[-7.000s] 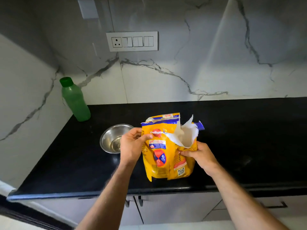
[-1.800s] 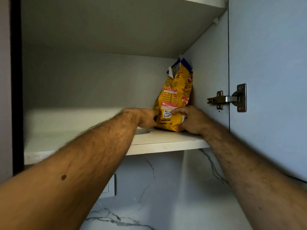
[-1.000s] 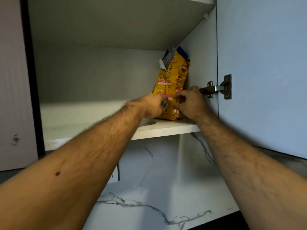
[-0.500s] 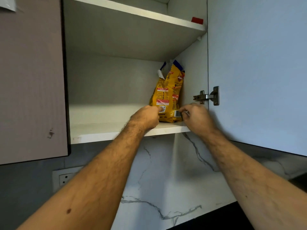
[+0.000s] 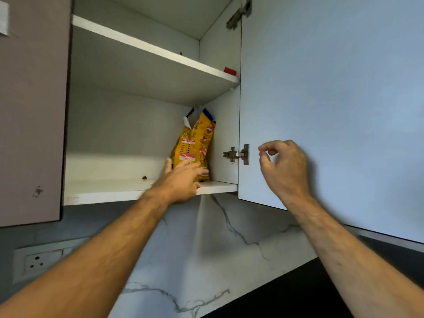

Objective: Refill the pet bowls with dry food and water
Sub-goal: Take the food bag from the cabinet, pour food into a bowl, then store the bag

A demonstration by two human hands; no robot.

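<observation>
The yellow dry-food bag stands upright on the lower cabinet shelf, tucked into the right corner, its torn top open. My left hand reaches onto the shelf edge with straight fingers, touching the bag's lower front. My right hand hangs in front of the open cabinet door, fingers loosely curled and holding nothing. The bowls and the water bottle are out of view.
The upper shelf carries a small red object at its right end. A closed cabinet door is at the left. A wall socket sits on the marble backsplash, and the black countertop shows at the lower right.
My right hand has let go of the bag and moved right, in front of the open door. My left hand has opened against the bag. The view has pulled back from the cabinet.
</observation>
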